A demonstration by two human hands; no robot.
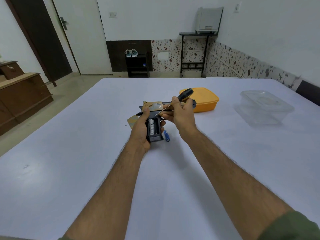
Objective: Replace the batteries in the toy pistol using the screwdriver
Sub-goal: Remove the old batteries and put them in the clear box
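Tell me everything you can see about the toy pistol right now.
The toy pistol is black plastic with a tan slide. It is held above the white table, barrel pointing right. The left hand wraps its grip, whose battery bay is uncovered, one white battery inside. The screwdriver, held by the right hand, has its tip at the frame above the bay.

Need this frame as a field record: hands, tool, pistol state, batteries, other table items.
left hand: grips the toy pistol by its handle, above the table
right hand: holds the screwdriver, tip pointed down at the pistol body above the handle
battery compartment: open, cover off, one white battery seated inside
loose battery: blue, lying on the table right of the handle
tan cover piece: on the table, partly hidden behind the left hand
other items: orange lidded box, clear plastic container
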